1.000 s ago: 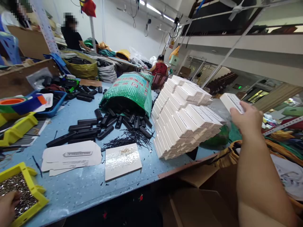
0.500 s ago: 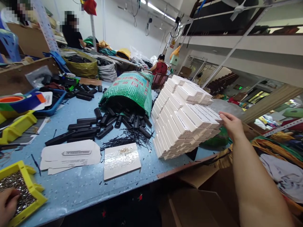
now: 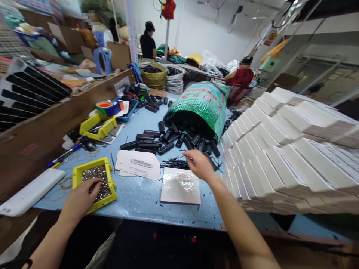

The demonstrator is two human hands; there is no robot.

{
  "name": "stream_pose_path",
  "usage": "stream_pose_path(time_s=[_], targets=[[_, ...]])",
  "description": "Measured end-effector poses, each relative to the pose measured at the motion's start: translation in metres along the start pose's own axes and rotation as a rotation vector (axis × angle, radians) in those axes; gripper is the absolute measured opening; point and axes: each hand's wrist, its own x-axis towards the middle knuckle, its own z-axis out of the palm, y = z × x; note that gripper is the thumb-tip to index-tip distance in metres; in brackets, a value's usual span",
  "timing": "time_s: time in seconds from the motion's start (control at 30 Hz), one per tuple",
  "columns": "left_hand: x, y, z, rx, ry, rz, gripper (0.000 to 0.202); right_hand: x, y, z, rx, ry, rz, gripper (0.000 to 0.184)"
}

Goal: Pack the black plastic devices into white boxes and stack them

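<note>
My left hand (image 3: pixel 84 193) rests over a yellow bin (image 3: pixel 113 186) full of small shiny metal pieces (image 3: pixel 97 173). Its fingers are curled together among the pieces; what they hold, if anything, is hidden. My right hand (image 3: pixel 199 164) is above a pile of thin black sticks (image 3: pixel 175 163), fingers pinched; I cannot make out anything between them. Below that hand lies a flat white board (image 3: pixel 171 192) with a glossy surface and tiny bits on it. A white printed card (image 3: pixel 137 166) lies between the bin and the board.
A green woven sack (image 3: pixel 200 101) spills black plastic casings (image 3: pixel 165 148) onto the blue table. White boxes (image 3: pixel 275 160) are stacked high at the right. Another yellow bin (image 3: pixel 108 129), tape rolls (image 3: pixel 104 107) and a wooden side board (image 3: pixel 36 145) stand left. Two people sit farther back.
The view has swung left. My right hand has left the stack of white boxes and come over the black sticks. My left hand stays at the bin of metal pieces.
</note>
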Motion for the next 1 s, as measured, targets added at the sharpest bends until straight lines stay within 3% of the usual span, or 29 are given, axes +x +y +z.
stream_pose_path(time_s=[0.1, 0.17, 0.23, 0.37, 0.43, 0.53, 0.67, 0.77, 0.87, 1.0], targets=[[-0.012, 0.006, -0.003, -0.159, 0.071, 0.002, 0.029, 0.045, 0.002, 0.077, -0.193, -0.353, -0.060, 0.048], [-0.027, 0.016, -0.002, -0.338, 0.104, -0.025, 0.030, 0.064, 0.006, 0.106, -0.297, -0.424, -0.029, 0.053], [-0.043, 0.032, 0.002, -0.554, 0.078, -0.098, 0.030, 0.071, 0.013, 0.116, -0.337, -0.409, 0.023, 0.045], [-0.061, 0.083, 0.027, -1.032, -0.100, -0.340, 0.029, 0.058, 0.032, 0.097, -0.385, -0.385, 0.161, 0.042], [-0.059, 0.108, 0.041, -1.293, -0.168, -0.454, 0.030, 0.041, 0.035, 0.081, -0.325, -0.302, 0.243, 0.045], [-0.049, 0.137, 0.056, -1.570, -0.257, -0.557, 0.031, 0.002, 0.022, 0.061, 0.115, -0.171, 0.257, 0.044], [-0.046, 0.157, 0.061, -1.679, -0.336, -0.566, 0.030, -0.049, -0.029, 0.052, 0.924, -0.067, 0.407, 0.041], [-0.052, 0.169, 0.061, -1.717, -0.351, -0.540, 0.031, -0.065, -0.073, 0.057, 1.356, 0.274, 0.449, 0.019], [-0.059, 0.182, 0.062, -1.752, -0.340, -0.524, 0.035, -0.063, -0.099, 0.065, 1.550, 0.516, 0.417, 0.016], [-0.063, 0.193, 0.062, -1.757, -0.328, -0.510, 0.037, -0.059, -0.105, 0.068, 1.573, 0.563, 0.497, 0.024]])
